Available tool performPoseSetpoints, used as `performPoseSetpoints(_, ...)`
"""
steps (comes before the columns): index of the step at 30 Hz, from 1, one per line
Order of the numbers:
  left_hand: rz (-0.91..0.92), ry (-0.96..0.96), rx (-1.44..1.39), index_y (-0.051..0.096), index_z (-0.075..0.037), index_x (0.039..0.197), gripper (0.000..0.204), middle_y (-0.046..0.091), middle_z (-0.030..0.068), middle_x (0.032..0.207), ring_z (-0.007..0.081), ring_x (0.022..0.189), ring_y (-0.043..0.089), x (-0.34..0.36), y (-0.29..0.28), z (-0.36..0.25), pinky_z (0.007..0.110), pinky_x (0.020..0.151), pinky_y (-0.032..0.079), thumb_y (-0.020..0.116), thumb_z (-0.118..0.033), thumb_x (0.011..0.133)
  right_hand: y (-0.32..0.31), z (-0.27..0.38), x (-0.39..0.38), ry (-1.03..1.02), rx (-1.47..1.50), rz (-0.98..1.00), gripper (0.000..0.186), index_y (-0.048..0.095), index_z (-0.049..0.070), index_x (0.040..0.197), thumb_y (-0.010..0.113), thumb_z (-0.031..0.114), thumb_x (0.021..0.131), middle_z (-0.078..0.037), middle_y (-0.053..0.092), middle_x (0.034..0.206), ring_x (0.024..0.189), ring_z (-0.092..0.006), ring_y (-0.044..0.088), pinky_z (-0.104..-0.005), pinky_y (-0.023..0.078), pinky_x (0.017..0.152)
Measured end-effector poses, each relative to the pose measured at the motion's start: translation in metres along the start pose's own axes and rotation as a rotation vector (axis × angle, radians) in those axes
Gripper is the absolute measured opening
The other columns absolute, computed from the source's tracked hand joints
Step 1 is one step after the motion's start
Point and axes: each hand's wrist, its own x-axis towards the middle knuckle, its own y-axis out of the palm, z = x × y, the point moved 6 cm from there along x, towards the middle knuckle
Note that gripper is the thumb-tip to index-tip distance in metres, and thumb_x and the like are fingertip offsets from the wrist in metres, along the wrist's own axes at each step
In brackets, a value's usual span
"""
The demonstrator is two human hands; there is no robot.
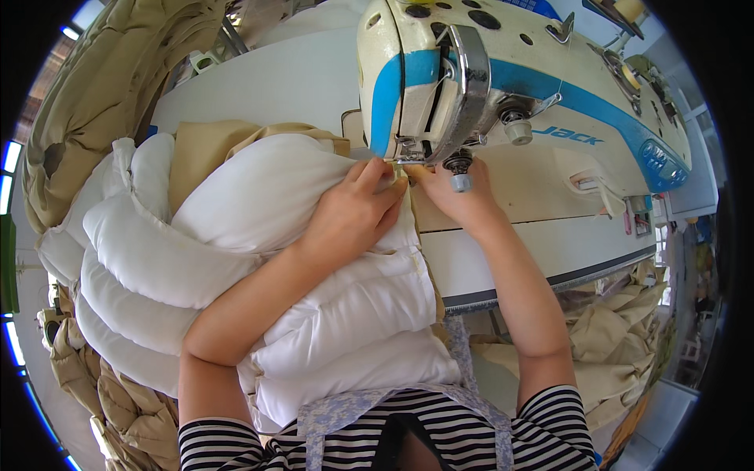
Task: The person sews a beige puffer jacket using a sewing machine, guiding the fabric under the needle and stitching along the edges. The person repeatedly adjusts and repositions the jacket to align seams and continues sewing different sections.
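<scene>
A white and blue sewing machine (518, 86) stands over the work. Under its needle area lies the edge of a white padded, quilted fabric (228, 204), which spreads over the bed and down across my lap, with beige cloth (200, 149) behind it. My left hand (353, 202) grips this white fabric just left of the presser foot, fingers bent. My right hand (459, 192) is at the fabric's edge right of the needle, fingers closed and partly hidden behind the machine's metal fittings; what they hold is unclear.
The white table edge (518, 267) runs below the machine. Beige padded garments (86, 94) are heaped at the upper left. More beige pieces (118, 400) lie low at the left, and loose beige cloth (605, 337) bunches at the right.
</scene>
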Motion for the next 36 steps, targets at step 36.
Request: performPoseSetpoints(36,-1.144,-1.354,-0.520,0.053,-0.004,0.139,0.061,0.059,0.0107,0.131,0.0226,0.117,0.059,-0.424,-0.261,0.071,0.037,0.094,0.051,0.070,-0.037,0.091,0.036,0.001,-0.244,0.559,0.974,0.759,0.053,0.064,-0.005,0.123,0.076,0.034,0.090,-0.011,0.072,0.108,0.096,-0.0167,0.067,-0.0305,0.054,0.083)
